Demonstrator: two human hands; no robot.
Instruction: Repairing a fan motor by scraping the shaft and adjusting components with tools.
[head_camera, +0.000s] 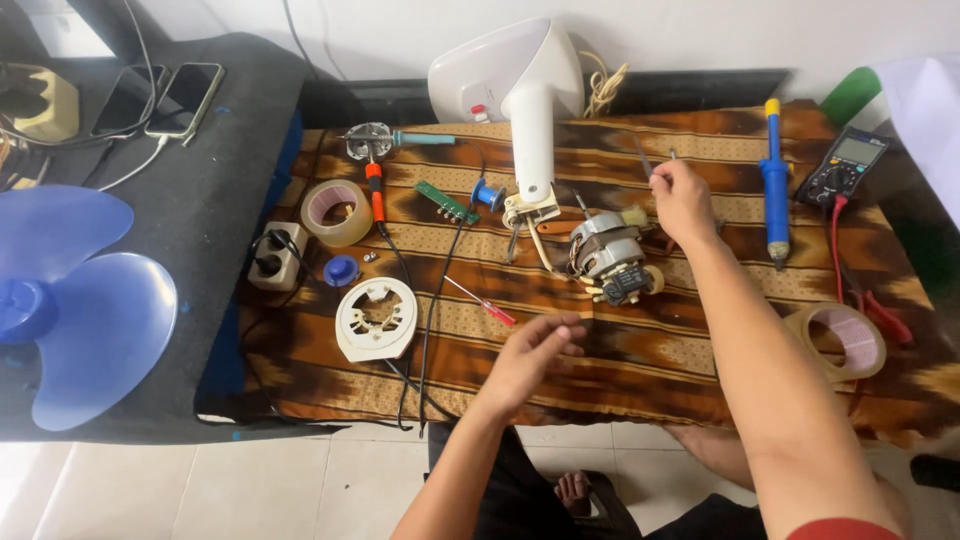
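1. Far left of both hands: translucent blue plastic fan blade (70, 310) flat on dark cloth, well apart from the work.
2. Left of the left hand: white round plastic fan motor cover (376, 319), a roll of clear brown packing tape (337, 212) and a beige power socket block (276, 256) on the brown patterned cloth (640, 350).
3. Just above the left hand: thin red-handled screwdriver (484, 304), lying near but not touched.
4. Left hand (532, 357): hovers over the cloth, fingers loosely curled with thumb toward the fingertips, holding nothing I can see.
5. Between the hands, slightly above: grey metal fan motor with copper windings (608, 258), resting on the cloth at the foot of the white plastic fan stand neck (535, 120), wires running between them.
6. Right hand (683, 198): raised just right of the motor, fingertips pinching a thin dark metal tool or probe; cannot tell exactly what it is.
7. Judgement: steady the motor with the free left hand so it cannot roll, keep the thin tool away from the windings, and work the tip slowly near the wires.
8. Right of the right hand: blue and yellow soldering iron (774, 190), black digital multimeter (843, 165) with red leads, second tape roll (838, 340).
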